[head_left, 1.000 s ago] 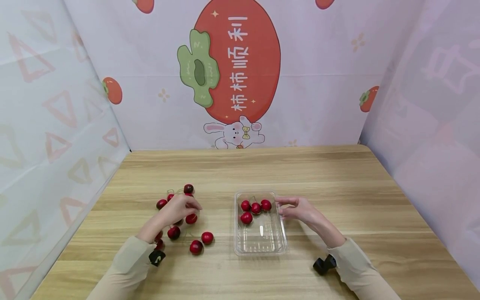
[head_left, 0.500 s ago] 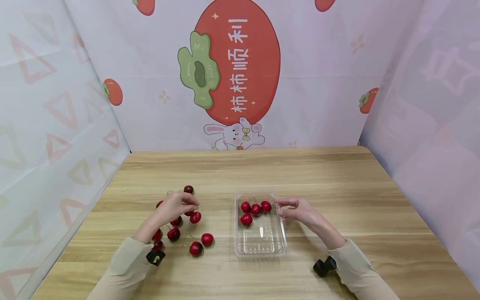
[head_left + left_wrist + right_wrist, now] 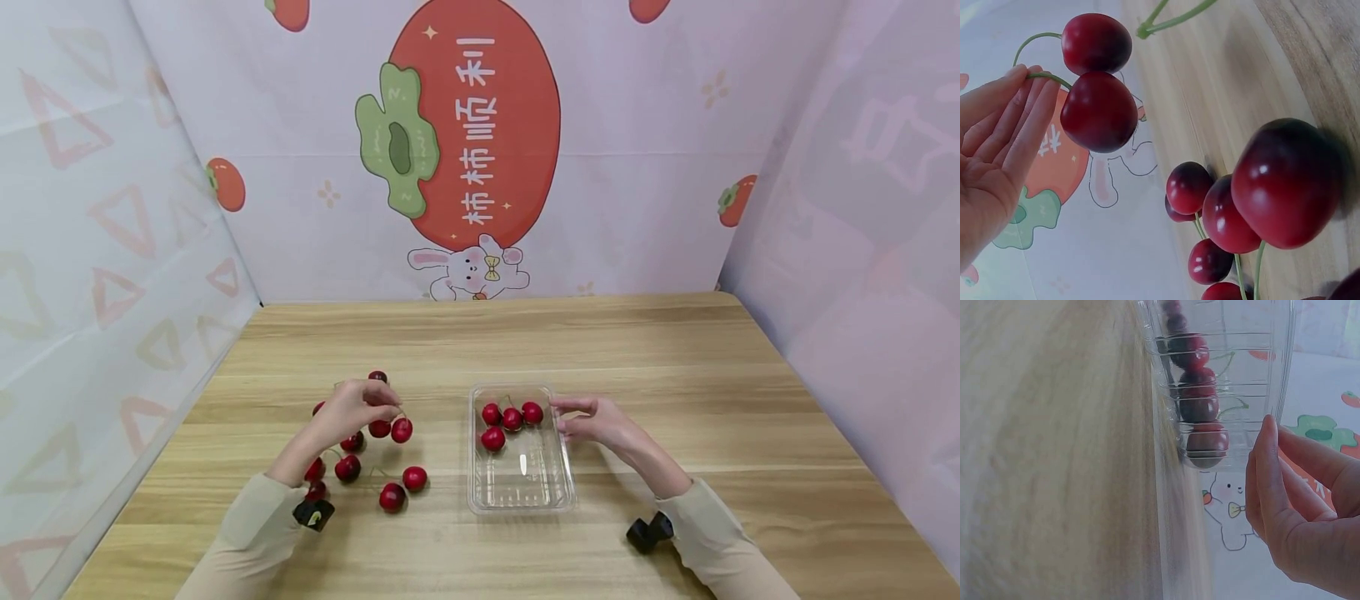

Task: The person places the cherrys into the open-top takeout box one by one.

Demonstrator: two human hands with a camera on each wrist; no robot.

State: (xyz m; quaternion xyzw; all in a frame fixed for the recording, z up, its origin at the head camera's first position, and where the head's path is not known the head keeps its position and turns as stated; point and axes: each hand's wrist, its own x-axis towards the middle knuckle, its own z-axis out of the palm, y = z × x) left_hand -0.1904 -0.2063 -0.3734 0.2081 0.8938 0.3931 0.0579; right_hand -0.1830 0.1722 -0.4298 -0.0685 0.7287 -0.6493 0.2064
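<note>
In the head view my left hand (image 3: 355, 412) is over the loose cherries on the left, its fingertips and thumb pinching thin green stems. Two dark red cherries (image 3: 1099, 112) hang side by side from those stems in the left wrist view. My right hand (image 3: 604, 424) is at the right side of a clear plastic box (image 3: 522, 507), thumb and fingertips touching its rim and wall. Several cherries (image 3: 492, 437) lie in the far part of the box; through its clear wall they appear in a row in the right wrist view.
More loose cherries (image 3: 392, 497) lie on the wooden table (image 3: 645, 350) around and under my left hand, partly hidden by it. A dark strap-like piece (image 3: 313, 515) sits at each cuff. Patterned cloth (image 3: 630, 225) closes off the back and sides.
The left hand has risen slightly, and a cherry hanging below its fingertips has shifted rightward. Right hand and box stay put.
</note>
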